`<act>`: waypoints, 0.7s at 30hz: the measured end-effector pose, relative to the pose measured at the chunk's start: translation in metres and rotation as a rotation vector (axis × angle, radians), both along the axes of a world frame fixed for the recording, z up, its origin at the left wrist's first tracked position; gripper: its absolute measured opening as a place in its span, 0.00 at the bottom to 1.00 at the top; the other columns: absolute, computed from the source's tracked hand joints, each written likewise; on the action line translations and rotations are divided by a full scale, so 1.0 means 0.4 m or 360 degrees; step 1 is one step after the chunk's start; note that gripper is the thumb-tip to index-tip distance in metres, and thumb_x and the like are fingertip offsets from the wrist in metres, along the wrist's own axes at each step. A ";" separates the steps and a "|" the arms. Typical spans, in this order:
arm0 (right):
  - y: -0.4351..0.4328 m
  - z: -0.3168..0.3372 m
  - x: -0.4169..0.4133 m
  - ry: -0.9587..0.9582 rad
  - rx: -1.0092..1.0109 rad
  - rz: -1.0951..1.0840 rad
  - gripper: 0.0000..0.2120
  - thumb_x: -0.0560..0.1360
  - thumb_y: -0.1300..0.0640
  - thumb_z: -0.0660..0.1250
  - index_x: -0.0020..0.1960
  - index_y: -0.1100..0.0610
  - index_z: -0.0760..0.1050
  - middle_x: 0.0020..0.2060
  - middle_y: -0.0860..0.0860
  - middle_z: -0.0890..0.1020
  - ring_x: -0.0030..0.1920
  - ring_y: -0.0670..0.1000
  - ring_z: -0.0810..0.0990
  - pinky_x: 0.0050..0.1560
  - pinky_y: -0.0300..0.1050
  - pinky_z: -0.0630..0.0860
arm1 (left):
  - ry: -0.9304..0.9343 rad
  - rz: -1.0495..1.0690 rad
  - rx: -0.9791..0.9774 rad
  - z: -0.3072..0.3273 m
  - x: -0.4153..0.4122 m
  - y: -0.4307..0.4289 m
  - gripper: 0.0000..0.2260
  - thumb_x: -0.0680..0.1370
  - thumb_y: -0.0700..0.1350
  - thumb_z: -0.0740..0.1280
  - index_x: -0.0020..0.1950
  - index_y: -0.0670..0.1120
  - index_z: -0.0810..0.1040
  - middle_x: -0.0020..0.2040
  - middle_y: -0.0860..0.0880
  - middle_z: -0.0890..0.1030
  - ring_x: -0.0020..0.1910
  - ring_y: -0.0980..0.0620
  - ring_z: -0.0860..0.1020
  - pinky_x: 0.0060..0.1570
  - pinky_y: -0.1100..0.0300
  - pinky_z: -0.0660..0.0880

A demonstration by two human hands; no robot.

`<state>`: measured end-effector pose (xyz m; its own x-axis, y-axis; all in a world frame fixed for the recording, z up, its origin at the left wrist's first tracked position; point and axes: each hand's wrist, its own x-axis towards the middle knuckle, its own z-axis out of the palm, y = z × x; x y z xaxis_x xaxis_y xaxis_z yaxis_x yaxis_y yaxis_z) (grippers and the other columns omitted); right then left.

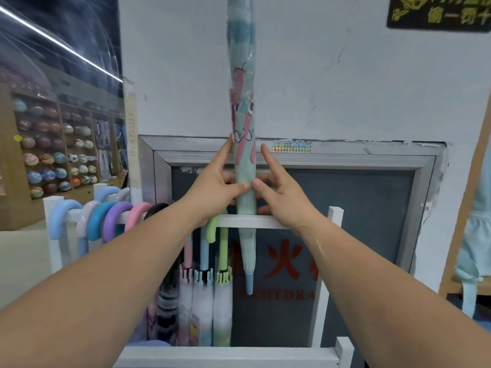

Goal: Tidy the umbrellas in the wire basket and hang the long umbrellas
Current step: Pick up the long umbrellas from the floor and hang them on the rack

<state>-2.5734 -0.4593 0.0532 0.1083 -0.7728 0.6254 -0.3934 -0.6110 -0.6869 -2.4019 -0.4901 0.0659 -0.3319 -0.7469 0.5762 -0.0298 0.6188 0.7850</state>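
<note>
A long pale-green umbrella [243, 107] with pink cartoon print stands upright in front of the white wall, its blue tip pointing down behind the white rack rail [255, 222]. My left hand [215, 181] and my right hand [279, 192] pinch its folded cloth from both sides at mid-height, just above the rail. Several long umbrellas hang from the rail by curved handles: blue, lilac, teal, purple and pink ones [106, 219] on the left, a green handle [212, 229] beside my left wrist.
The white rack's right post [333, 235] and front bar [228, 357] frame the hanging space. Behind it sits a grey metal-framed cabinet door [345, 208] with red characters. Shelves of balls [53, 155] stand far left. Pale blue cloth [475, 248] hangs at right.
</note>
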 end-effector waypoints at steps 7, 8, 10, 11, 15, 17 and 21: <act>-0.010 -0.001 0.005 0.0046 -0.0020 -0.0050 0.34 0.82 0.53 0.64 0.76 0.27 0.50 0.48 0.52 0.84 0.53 0.54 0.84 0.51 0.60 0.83 | -0.0198 0.0115 -0.0059 -0.013 0.000 0.004 0.45 0.76 0.42 0.74 0.76 0.75 0.49 0.45 0.33 0.82 0.37 0.42 0.76 0.41 0.46 0.77; -0.013 -0.002 0.005 0.0049 -0.0023 -0.0055 0.35 0.82 0.53 0.65 0.76 0.27 0.50 0.48 0.52 0.84 0.52 0.54 0.84 0.52 0.60 0.83 | -0.0202 0.0110 -0.0059 -0.014 0.002 0.001 0.45 0.76 0.42 0.74 0.76 0.75 0.49 0.44 0.32 0.81 0.36 0.45 0.74 0.39 0.49 0.75; -0.018 -0.002 0.003 0.0069 -0.0022 -0.0075 0.36 0.82 0.53 0.65 0.76 0.27 0.49 0.47 0.53 0.85 0.51 0.53 0.84 0.53 0.61 0.82 | -0.0226 0.0090 -0.0046 -0.015 0.005 -0.006 0.45 0.75 0.42 0.75 0.76 0.73 0.51 0.44 0.34 0.83 0.37 0.41 0.77 0.43 0.49 0.76; -0.020 -0.002 0.003 0.0081 -0.0019 -0.0080 0.36 0.82 0.53 0.66 0.76 0.27 0.49 0.47 0.53 0.85 0.51 0.53 0.84 0.54 0.61 0.82 | -0.0238 0.0088 -0.0037 -0.015 0.006 -0.009 0.44 0.74 0.42 0.75 0.77 0.72 0.53 0.44 0.36 0.84 0.39 0.40 0.79 0.45 0.48 0.78; -0.021 -0.002 0.000 0.0101 0.0006 -0.0069 0.39 0.81 0.54 0.67 0.78 0.30 0.45 0.45 0.56 0.84 0.49 0.57 0.83 0.55 0.60 0.81 | -0.0225 0.0229 -0.0078 -0.017 -0.009 -0.016 0.34 0.72 0.51 0.71 0.71 0.76 0.62 0.41 0.43 0.84 0.37 0.50 0.79 0.43 0.55 0.77; -0.022 -0.003 -0.002 0.0128 0.0026 -0.0076 0.40 0.81 0.54 0.67 0.77 0.28 0.45 0.44 0.62 0.83 0.49 0.62 0.82 0.56 0.62 0.80 | -0.0110 0.0300 -0.0119 -0.013 -0.019 -0.027 0.28 0.70 0.54 0.69 0.67 0.76 0.69 0.45 0.46 0.85 0.41 0.50 0.82 0.49 0.52 0.80; -0.037 -0.008 -0.014 0.0198 0.0100 -0.0053 0.41 0.80 0.56 0.68 0.78 0.31 0.47 0.44 0.61 0.85 0.49 0.60 0.84 0.59 0.62 0.79 | 0.0149 0.0170 -0.0119 0.004 -0.024 -0.032 0.26 0.77 0.51 0.71 0.72 0.70 0.69 0.52 0.50 0.86 0.53 0.49 0.85 0.57 0.46 0.81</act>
